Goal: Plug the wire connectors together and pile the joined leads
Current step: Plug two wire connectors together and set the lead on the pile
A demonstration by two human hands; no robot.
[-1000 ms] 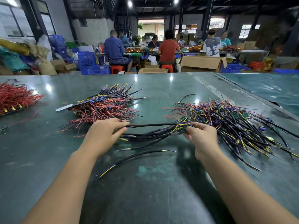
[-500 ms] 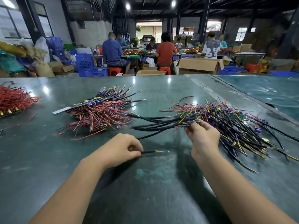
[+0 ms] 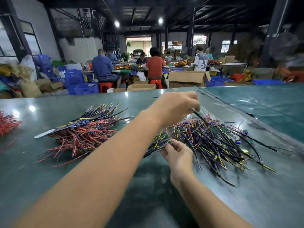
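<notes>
Leads (image 3: 160, 142) in right hand (image 3: 178, 156), half hidden behind forearm

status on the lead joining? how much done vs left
Done: can't count; two heaps lie on the table, a red-and-black pile left and a black-and-yellow pile right. In hand: left hand pinches a black lead above the right pile; right hand grips a bundle. Left: apparently plenty.

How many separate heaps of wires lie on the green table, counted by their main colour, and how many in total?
Red only, at the table's left edge: 1
Red and black, with blue parts: 1
Mostly black with yellow tips, under the hands: 1
Total: 3 heaps
</notes>
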